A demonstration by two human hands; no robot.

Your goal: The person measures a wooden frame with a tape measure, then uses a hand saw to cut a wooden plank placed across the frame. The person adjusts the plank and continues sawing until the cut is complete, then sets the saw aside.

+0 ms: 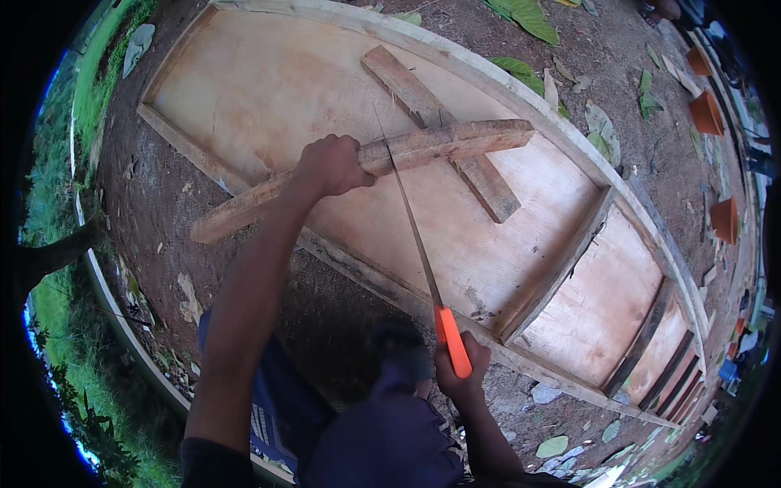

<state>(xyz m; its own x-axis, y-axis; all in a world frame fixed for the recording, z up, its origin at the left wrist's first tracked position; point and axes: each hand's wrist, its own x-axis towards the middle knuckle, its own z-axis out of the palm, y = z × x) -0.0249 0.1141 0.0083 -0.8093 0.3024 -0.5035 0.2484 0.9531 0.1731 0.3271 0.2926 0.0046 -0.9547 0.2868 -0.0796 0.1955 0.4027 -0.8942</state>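
A long wooden batten [480,137] lies crosswise over a shorter board [496,195] inside a boat-shaped wooden frame with a plywood floor [268,73]. My left hand [329,167] is closed on the batten, left of the saw. My right hand [464,366] grips the orange handle of a hand saw [451,342] near the frame's near edge. The saw's thin blade runs up across the batten, just right of my left hand, its tip beyond the batten.
The frame has crosswise ribs [557,264] toward its narrow right end. Fallen leaves [521,20] lie on the soil around it. Terracotta pots [706,114] stand at the right. Grass [106,49] and a pale curb run along the left. My legs show below.
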